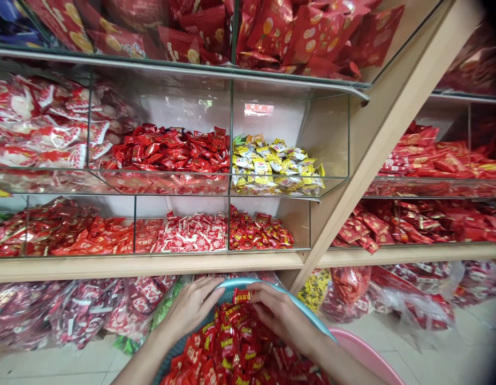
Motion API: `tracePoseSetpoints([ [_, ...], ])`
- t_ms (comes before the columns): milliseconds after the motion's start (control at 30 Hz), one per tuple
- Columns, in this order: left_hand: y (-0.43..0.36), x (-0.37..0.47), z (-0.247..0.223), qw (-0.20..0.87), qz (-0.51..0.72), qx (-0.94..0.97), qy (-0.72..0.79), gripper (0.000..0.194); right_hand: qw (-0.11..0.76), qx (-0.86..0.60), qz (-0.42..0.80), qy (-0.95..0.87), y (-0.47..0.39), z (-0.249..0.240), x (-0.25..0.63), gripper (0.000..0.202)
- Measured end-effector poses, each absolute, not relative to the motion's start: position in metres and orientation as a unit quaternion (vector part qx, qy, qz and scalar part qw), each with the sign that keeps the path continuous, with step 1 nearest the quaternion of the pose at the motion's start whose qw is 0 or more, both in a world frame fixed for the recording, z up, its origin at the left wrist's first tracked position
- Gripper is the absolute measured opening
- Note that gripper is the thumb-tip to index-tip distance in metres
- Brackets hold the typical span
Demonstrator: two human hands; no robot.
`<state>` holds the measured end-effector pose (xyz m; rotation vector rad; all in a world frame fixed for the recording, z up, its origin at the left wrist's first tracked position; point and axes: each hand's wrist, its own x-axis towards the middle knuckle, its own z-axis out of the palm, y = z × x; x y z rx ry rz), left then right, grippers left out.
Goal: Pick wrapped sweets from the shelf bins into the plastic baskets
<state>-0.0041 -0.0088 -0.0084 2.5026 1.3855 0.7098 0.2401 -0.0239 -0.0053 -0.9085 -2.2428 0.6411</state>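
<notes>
A blue-green plastic basket (pixel 307 310) stands low in front of me, heaped with red-wrapped candies (pixel 231 347) with yellow lettering. My left hand (pixel 196 303) lies over its far left rim, fingers stretched toward the middle and nothing visible in them. Opposite it, my right hand (pixel 277 310) reaches in over the candies, fingers bent and spread apart. One red candy (pixel 242 295) lies between the hands, close to the right fingertips; whether they touch it I cannot tell. The undersides of both hands are hidden.
Glass-fronted shelves hold red candies (pixel 175 152), yellow-and-white candies (pixel 272 163) and more red ones (pixel 259 230) matching the basket's. A slanting wooden post (pixel 376 149) divides the shelving. Bagged sweets (pixel 87 307) lie on the floor below. A pink tub (pixel 364 347) sits behind my right forearm.
</notes>
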Motion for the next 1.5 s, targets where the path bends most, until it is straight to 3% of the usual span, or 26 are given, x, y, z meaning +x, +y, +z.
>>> tracePoseSetpoints([
  [367,-0.008,-0.005,-0.009,0.079,0.251,0.849,0.459,0.031,0.223,-0.390,0.098,-0.888,-0.018,0.014,0.241,0.026],
  [600,-0.008,-0.004,-0.010,0.065,0.244,0.857,0.449,0.030,0.349,-0.467,0.027,-0.812,0.031,0.063,0.238,0.018],
  [767,-0.009,-0.005,-0.013,0.046,0.223,0.860,0.457,0.031,0.233,-0.621,0.043,-0.747,0.078,0.071,0.226,0.010],
  [900,-0.009,-0.005,-0.013,0.036,0.233,0.858,0.457,0.031,0.224,-0.635,0.077,-0.735,0.096,0.061,0.222,0.011],
  [1300,-0.008,-0.006,-0.013,0.051,0.258,0.852,0.453,0.030,0.336,-0.540,0.089,-0.767,0.078,0.091,0.238,0.015],
  [1500,-0.008,-0.005,-0.013,0.052,0.244,0.855,0.455,0.030,0.414,-0.440,0.189,-0.774,0.053,0.107,0.245,0.017],
])
